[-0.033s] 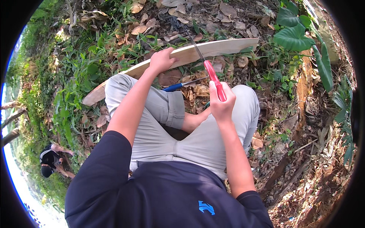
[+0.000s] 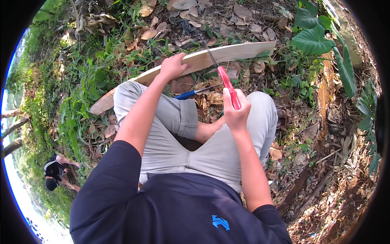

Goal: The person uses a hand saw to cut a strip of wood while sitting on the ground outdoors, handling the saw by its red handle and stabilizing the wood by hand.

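Note:
A long, pale wooden board (image 2: 239, 51) lies slantwise across the ground in front of my bent legs, its left end beside my left knee. My left hand (image 2: 174, 67) grips the board near its middle, fingers over it and thumb toward the right. In my right hand (image 2: 237, 112), closed round it, is the red handle of a handsaw (image 2: 226, 81). Its long, narrow blade lies across the board to the right of my left hand and points away to the upper left; the teeth are too small to see. A blue-handled bladed tool (image 2: 186, 94) lies between board and legs.
My legs in grey trousers (image 2: 162, 150) are folded on the ground. Dry leaves (image 2: 243, 11) and green weeds (image 2: 77, 101) surround the board. A large-leaved plant (image 2: 313, 40) stands at the far right. Another person (image 2: 57, 173) crouches at the far left.

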Available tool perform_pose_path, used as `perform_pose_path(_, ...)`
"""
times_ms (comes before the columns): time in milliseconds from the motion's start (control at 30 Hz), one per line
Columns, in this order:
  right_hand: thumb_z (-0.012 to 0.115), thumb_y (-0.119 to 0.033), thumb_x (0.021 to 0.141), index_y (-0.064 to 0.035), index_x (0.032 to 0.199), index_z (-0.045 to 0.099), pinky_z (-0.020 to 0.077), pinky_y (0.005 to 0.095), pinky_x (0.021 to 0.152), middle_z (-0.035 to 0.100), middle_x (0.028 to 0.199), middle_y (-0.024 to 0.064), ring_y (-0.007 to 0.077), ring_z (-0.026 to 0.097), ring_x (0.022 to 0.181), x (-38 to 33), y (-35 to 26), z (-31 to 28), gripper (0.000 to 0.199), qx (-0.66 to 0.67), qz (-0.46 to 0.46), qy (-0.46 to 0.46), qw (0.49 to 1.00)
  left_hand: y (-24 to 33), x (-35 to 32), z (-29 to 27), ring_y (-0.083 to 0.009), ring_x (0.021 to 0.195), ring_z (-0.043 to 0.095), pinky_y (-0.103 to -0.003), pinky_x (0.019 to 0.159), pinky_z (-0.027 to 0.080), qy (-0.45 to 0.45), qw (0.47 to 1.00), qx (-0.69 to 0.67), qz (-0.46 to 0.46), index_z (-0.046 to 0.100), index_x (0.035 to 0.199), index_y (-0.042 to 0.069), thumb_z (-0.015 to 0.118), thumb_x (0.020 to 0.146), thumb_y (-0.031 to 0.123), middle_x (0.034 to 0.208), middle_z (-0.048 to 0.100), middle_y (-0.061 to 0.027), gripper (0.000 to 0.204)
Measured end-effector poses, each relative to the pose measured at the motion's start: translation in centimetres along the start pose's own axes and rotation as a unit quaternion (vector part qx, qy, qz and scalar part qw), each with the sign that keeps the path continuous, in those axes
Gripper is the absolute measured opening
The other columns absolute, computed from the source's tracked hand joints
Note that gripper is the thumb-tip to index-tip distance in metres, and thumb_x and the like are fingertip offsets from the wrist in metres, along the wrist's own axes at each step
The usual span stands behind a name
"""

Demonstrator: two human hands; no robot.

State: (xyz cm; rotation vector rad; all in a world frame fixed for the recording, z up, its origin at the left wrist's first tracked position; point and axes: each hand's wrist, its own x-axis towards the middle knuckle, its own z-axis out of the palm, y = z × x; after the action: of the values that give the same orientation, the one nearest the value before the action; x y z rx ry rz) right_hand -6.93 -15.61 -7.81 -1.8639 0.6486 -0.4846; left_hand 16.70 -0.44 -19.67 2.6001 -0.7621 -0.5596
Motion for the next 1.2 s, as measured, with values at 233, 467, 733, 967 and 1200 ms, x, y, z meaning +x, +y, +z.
perform_pose_path(233,0.073,-0.014,0.094,-0.0013,0.084,0.064,0.0430,0.0312,0.052,0.058,0.063,0.0059,0.0116,0.053,0.053,0.0,1.5,-1.0,0.018,0.023,-0.023,0.003,0.999,-0.1,0.3,-0.5,-0.0367,0.106,0.067,-0.050,0.088,0.053,-0.018,0.999,0.029,0.032,0.057,0.124,0.011,0.086,0.072,0.035,0.110,0.071,-0.0152,0.064)
perform_pose_path(467,0.071,-0.020,0.096,-0.0042,0.089,0.063,0.0495,0.0406,0.056,0.064,0.067,0.0163,0.0348,0.066,0.060,0.2,2.0,0.1,0.019,-0.004,-0.067,-0.050,0.996,-2.6,-2.0,-0.4,-0.0379,0.124,0.056,-0.045,0.107,0.047,0.068,0.987,-0.055,0.136,0.051,0.141,0.006,0.081,0.075,0.015,0.131,0.058,-0.0178,0.074)
perform_pose_path(733,0.072,-0.025,0.097,-0.0048,0.088,0.064,0.0497,0.0416,0.056,0.064,0.066,0.0143,0.0340,0.067,0.061,-0.6,2.2,-3.2,0.023,0.028,-0.096,0.064,0.993,-7.5,-15.1,-10.1,-0.0237,0.106,0.070,-0.036,0.098,0.054,0.189,0.969,-0.141,0.068,0.070,0.124,0.007,0.074,0.087,0.009,0.119,0.072,-0.0121,0.037)
perform_pose_path(967,0.069,-0.029,0.095,-0.0029,0.078,0.059,0.0442,0.0397,0.056,0.057,0.060,0.0103,0.0249,0.056,0.053,-1.6,2.8,-5.1,0.032,0.099,-0.045,0.140,0.984,-16.1,-30.4,-13.5,-0.0115,0.088,0.070,-0.025,0.073,0.052,0.183,0.937,-0.275,-0.115,0.069,0.129,0.010,0.068,0.099,0.023,0.101,0.074,-0.0036,0.032)
perform_pose_path(1200,0.064,-0.025,0.094,-0.0015,0.086,0.065,0.0437,0.0362,0.057,0.060,0.063,0.0059,0.0152,0.056,0.058,-4.1,3.5,-8.0,0.025,0.191,-0.023,0.166,0.967,-15.6,-34.8,-11.9,-0.0060,0.072,0.062,-0.024,0.060,0.050,0.231,0.911,-0.309,-0.149,0.067,0.123,0.002,0.057,0.105,0.018,0.087,0.069,-0.0004,0.026)
